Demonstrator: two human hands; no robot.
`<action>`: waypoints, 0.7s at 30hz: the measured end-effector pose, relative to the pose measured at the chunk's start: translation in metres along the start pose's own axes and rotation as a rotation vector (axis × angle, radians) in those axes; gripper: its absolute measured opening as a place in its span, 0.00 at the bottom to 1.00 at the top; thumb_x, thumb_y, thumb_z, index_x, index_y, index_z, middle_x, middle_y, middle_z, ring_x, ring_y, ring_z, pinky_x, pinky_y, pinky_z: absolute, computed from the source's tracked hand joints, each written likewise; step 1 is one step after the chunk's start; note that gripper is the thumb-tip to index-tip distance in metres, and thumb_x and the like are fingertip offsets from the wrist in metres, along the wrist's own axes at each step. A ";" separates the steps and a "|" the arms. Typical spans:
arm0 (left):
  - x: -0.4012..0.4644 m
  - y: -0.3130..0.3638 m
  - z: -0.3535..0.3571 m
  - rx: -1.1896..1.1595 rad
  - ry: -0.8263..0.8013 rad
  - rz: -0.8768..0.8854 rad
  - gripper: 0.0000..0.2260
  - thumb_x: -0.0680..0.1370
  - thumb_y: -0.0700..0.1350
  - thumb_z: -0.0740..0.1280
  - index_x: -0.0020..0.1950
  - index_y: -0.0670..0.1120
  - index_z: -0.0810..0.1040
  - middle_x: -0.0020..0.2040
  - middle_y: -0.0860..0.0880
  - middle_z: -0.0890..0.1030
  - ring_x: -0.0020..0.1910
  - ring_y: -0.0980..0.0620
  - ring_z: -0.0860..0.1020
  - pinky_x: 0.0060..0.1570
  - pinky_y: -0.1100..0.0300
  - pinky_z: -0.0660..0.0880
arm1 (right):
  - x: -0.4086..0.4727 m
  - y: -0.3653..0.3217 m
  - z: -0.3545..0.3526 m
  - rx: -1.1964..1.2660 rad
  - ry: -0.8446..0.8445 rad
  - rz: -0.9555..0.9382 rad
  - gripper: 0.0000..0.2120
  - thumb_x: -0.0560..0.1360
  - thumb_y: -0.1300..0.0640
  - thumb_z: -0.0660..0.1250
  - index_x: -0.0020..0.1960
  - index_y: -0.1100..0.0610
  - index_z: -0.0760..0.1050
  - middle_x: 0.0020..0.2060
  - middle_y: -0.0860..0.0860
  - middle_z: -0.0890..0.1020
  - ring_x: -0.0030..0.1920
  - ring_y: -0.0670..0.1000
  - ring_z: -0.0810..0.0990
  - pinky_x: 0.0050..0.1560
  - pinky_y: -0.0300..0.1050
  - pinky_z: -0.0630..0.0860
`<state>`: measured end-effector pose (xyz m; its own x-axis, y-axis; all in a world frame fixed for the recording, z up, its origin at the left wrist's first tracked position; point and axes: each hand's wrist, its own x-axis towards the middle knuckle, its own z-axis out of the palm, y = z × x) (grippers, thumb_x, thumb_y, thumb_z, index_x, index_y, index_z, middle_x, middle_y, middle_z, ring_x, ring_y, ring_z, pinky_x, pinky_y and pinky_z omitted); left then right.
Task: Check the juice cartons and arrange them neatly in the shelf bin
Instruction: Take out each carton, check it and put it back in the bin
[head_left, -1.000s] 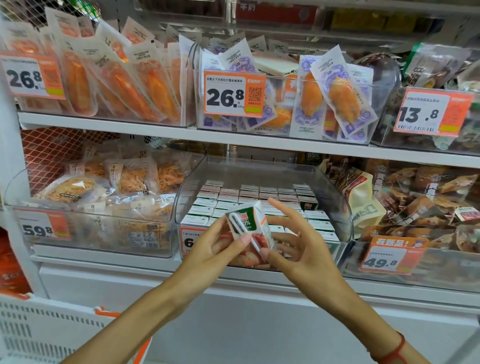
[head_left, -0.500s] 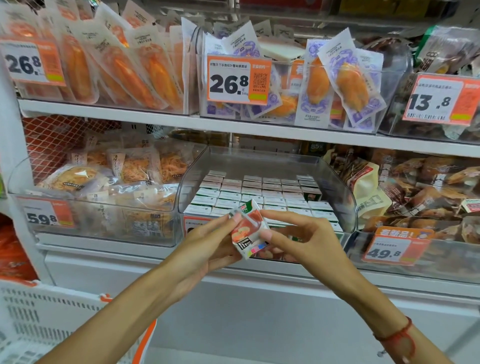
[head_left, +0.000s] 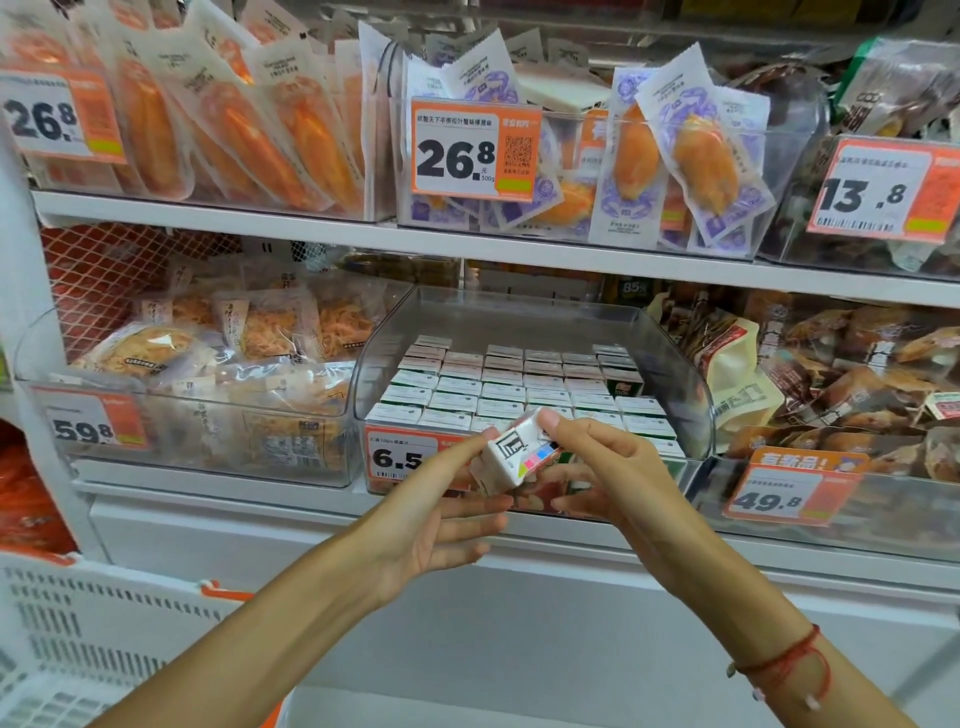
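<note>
Reaching in from the lower corners of the head view, both forearms meet just below the middle of the frame, in front of the clear shelf bin (head_left: 670, 358). The left hand (head_left: 441, 512) lies palm-up, its forefinger stretched along the upper left edge of a small juice carton (head_left: 511, 457) and its thumb under it; the other fingers are spread loosely below. The right hand (head_left: 605, 470) pinches the same carton from the right, thumb on the top corner and fingers curled beneath. So the two hands are together, both clamped on the carton, which is tilted with a white printed face and a colour strip toward the camera.

Behind it, rows of cartons (head_left: 524, 387) stand packed in the bin, tops up. A red cord bracelet (head_left: 784, 662) circles the right wrist.

The hands and carton cover part of the bin's orange price tag (head_left: 400, 454), leaving only "6.5" readable. Print on the carton is too blurred to read. A white slotted basket (head_left: 78, 629) is cut off at the lower left edge.
</note>
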<state>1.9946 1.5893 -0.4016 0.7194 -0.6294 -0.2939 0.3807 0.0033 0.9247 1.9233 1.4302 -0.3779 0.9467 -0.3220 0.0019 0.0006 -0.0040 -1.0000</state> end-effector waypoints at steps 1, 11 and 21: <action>0.000 0.000 0.001 -0.015 0.011 0.041 0.29 0.63 0.62 0.71 0.59 0.48 0.79 0.47 0.47 0.86 0.41 0.54 0.85 0.32 0.62 0.78 | -0.001 0.000 -0.001 -0.003 -0.019 -0.004 0.16 0.70 0.44 0.71 0.51 0.54 0.84 0.44 0.53 0.87 0.41 0.51 0.85 0.35 0.36 0.78; -0.003 0.007 0.011 0.141 0.239 0.692 0.24 0.66 0.52 0.74 0.59 0.61 0.70 0.46 0.62 0.84 0.43 0.59 0.84 0.37 0.72 0.76 | -0.003 0.003 0.002 0.004 -0.060 -0.081 0.20 0.67 0.47 0.73 0.57 0.50 0.80 0.46 0.52 0.87 0.47 0.49 0.86 0.44 0.37 0.81; 0.000 0.014 -0.001 -0.060 0.159 0.141 0.25 0.66 0.66 0.66 0.54 0.51 0.79 0.44 0.48 0.87 0.44 0.49 0.86 0.34 0.58 0.81 | 0.000 0.013 -0.009 -0.483 0.113 -0.651 0.17 0.71 0.57 0.76 0.56 0.43 0.79 0.51 0.37 0.82 0.54 0.42 0.80 0.46 0.31 0.77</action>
<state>2.0001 1.5897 -0.3890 0.8488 -0.4889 -0.2011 0.2997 0.1317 0.9449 1.9203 1.4215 -0.3911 0.7665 -0.2082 0.6076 0.3754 -0.6223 -0.6869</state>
